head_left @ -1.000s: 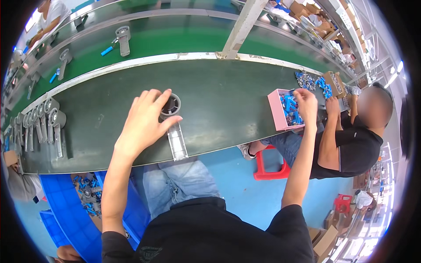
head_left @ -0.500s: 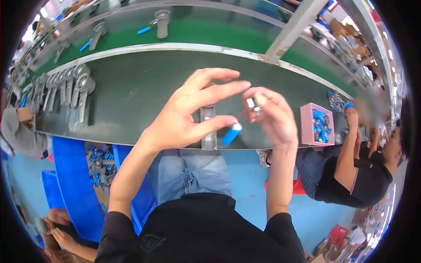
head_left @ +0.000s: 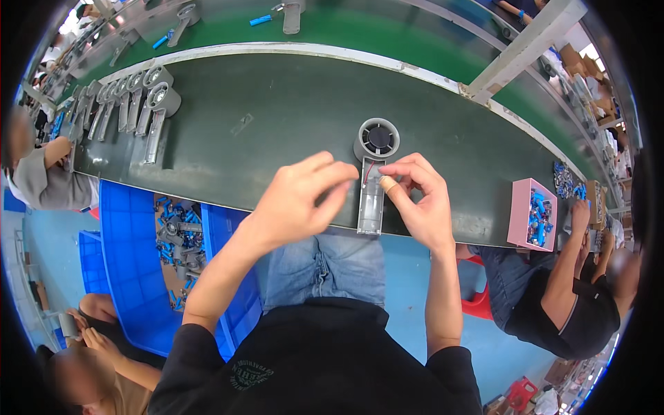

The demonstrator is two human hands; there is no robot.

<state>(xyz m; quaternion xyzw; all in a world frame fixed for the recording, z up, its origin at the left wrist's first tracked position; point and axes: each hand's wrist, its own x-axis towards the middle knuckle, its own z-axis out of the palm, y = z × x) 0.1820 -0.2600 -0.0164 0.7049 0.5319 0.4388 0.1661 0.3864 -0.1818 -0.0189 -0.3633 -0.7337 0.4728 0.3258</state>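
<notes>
A grey handheld fan (head_left: 371, 207) lies on the dark green bench in front of me, its round head pointing away and its handle an open trough. A thin red wire (head_left: 367, 173) shows in the upper handle. My left hand (head_left: 304, 197) is beside the handle's left edge, thumb and forefinger curled toward each other; anything between their tips is too small to make out. On the handle's right side, my right hand (head_left: 420, 197) pinches at the upper trough, with a tan cover on the thumb. What it pinches is hidden.
Several grey fans (head_left: 155, 114) stand in a row at the far left. A pink box (head_left: 513, 214) of blue cylindrical parts is at the right, near a seated co-worker (head_left: 564, 290). Blue bins (head_left: 128, 263) hold loose parts below the bench. A green conveyor (head_left: 360, 31) runs behind.
The blue cylinder and the small white-and-dark part at my fingers no longer show. Both hands have come down to the fan handle, and the fan's head is now uncovered. My view has shifted.
</notes>
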